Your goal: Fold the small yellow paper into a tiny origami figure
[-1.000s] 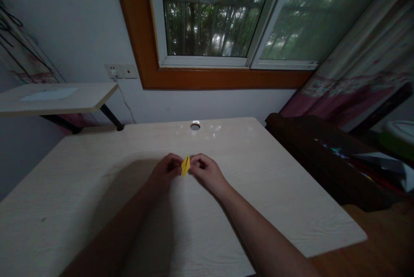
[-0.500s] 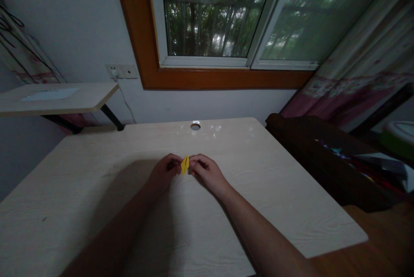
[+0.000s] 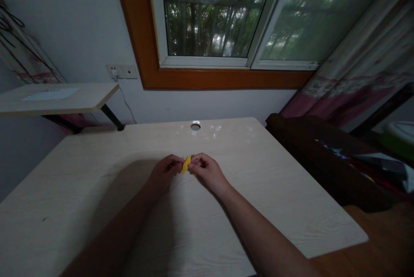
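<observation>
Left hand and right hand pinch yellow paper, a blurred tub rightward.

A pale wood-grain desk with rounded corners spreads beneath a window, a round hole near its far edge and a small dark mark at left. At the far left corner, a raised shelf stands on the desktop on black legs, bearing a flat, whitish sheet.
</observation>
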Available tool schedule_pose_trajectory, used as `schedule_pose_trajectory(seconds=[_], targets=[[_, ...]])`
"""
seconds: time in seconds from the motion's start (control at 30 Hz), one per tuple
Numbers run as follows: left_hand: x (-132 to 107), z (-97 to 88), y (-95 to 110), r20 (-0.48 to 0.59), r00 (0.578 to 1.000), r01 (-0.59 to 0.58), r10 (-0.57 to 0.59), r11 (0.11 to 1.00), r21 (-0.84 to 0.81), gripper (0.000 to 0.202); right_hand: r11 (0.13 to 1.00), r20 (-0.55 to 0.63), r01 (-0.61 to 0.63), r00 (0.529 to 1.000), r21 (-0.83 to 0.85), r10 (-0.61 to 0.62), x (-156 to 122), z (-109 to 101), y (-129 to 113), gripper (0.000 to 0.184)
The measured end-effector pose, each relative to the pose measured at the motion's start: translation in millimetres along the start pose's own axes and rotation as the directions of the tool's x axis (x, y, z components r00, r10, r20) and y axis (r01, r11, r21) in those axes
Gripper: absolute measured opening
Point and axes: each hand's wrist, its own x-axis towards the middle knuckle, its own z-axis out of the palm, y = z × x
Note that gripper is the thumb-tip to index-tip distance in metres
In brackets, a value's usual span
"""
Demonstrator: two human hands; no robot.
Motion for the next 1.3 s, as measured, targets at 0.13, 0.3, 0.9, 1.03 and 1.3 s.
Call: schedule_pose_trajectory(seconds=[0.13, 0.3, 0.9, 1.03, 1.3], targets=[[0.9, 1.2, -2.7, -0.010, 1.000, -0.015, 0.016, 1.000, 0.010, 0.017, 1.000, -0.020, -0.006, 1.000, 0.023, 0.006, 0.3, 0.9, -1.7, 0.024], [1.5, 3.5, -10.2, 0.008, 1.000, 0.002, -0.002, 0.999, -0.050, 0.023, 0.999, -0.045, 0.012, 0.999, 0.047, -0.010, 0.2, 0.6, -3.6, 0.024], [3.0, 5.2, -16.7, 0.006, 1.000, 0.007, -0.006, 0.990, -0.137, 0.048, 0.999, -0.030, 0.039, 0.999, 0.001, -0.039, 0.0, 0.8, -0.1, 0.034], [0.9, 7.7, -12.4, 0.043, 0.999, 0.034, -0.030, 0.995, -0.094, 0.051, 0.999, 0.005, 0.034, 0.999, -0.034, -0.034, -1.1, 0.7, -3.9, 0.028], [1.2, 8.3, -8.1, 0.068, 0.996, 0.057, -0.052, 0.996, -0.075, 0.051, 1.000, -0.051, 0.009, 0.999, -0.022, -0.010, -2.6, -0.2, -9.7, 0.026]])
